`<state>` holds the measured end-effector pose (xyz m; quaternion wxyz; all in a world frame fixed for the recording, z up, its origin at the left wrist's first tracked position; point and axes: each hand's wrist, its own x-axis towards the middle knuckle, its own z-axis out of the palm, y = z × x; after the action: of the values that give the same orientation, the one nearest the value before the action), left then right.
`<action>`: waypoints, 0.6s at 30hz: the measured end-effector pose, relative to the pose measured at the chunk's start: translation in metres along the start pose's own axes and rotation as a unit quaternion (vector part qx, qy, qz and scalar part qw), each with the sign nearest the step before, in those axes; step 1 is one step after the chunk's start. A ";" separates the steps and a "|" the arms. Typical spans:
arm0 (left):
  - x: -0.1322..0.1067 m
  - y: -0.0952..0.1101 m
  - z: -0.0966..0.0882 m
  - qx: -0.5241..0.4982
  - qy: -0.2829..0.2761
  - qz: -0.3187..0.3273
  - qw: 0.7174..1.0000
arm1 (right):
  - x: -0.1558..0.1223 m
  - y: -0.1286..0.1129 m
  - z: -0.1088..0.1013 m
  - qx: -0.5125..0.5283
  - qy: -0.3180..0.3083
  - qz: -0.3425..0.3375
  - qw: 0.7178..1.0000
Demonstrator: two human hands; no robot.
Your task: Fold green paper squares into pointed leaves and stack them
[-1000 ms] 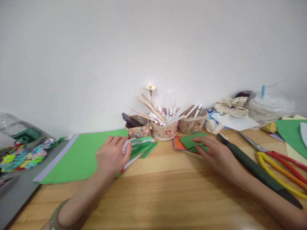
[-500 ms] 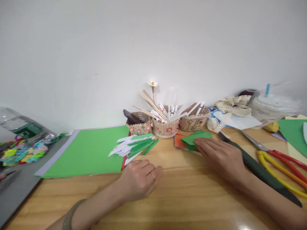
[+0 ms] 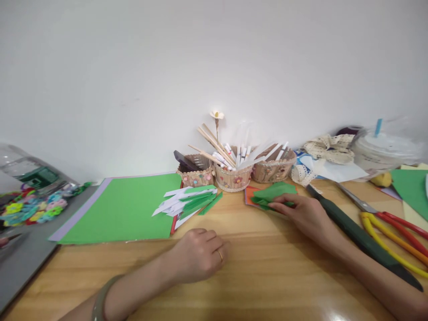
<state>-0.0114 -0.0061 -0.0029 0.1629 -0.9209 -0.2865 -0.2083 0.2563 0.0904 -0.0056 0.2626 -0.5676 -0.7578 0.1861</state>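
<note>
My right hand [image 3: 302,213] pinches the edge of a green paper piece [image 3: 272,192] between thumb and fingers. It lies over orange paper [image 3: 250,195], whose left corner shows. My left hand [image 3: 200,255] rests on the wooden table in a loose fist, a ring on one finger. Its fingertips are turned under and hidden; nothing sticks out of it. Beyond that fist, a pile of green and white paper strips [image 3: 187,200] overlaps the right edge of a large green sheet [image 3: 123,207].
Three decorated baskets [image 3: 232,180] with sticks and pens stand by the wall. On the right are a dark green long-handled tool [image 3: 364,238], scissors [image 3: 397,223], lace ribbon [image 3: 329,147] and a lidded cup [image 3: 384,149]. A bottle [image 3: 30,169] and colourful flowers [image 3: 36,209] lie left.
The fingers of my right hand have drawn up from lying on the green paper to a pinch at its edge. My left hand has shifted slightly; the view has moved a little.
</note>
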 end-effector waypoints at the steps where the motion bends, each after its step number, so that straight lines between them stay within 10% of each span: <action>1: 0.000 0.000 0.000 0.000 0.001 -0.003 1.000 | 0.001 -0.001 -0.001 0.022 -0.007 0.006 1.000; 18: 0.000 0.000 0.002 -0.010 -0.007 -0.008 1.000 | 0.004 -0.005 -0.003 0.203 -0.014 0.092 0.975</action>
<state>-0.0109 -0.0052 -0.0048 0.1495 -0.9216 -0.2930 -0.2060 0.2537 0.0925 -0.0001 0.3428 -0.5674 -0.6523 0.3673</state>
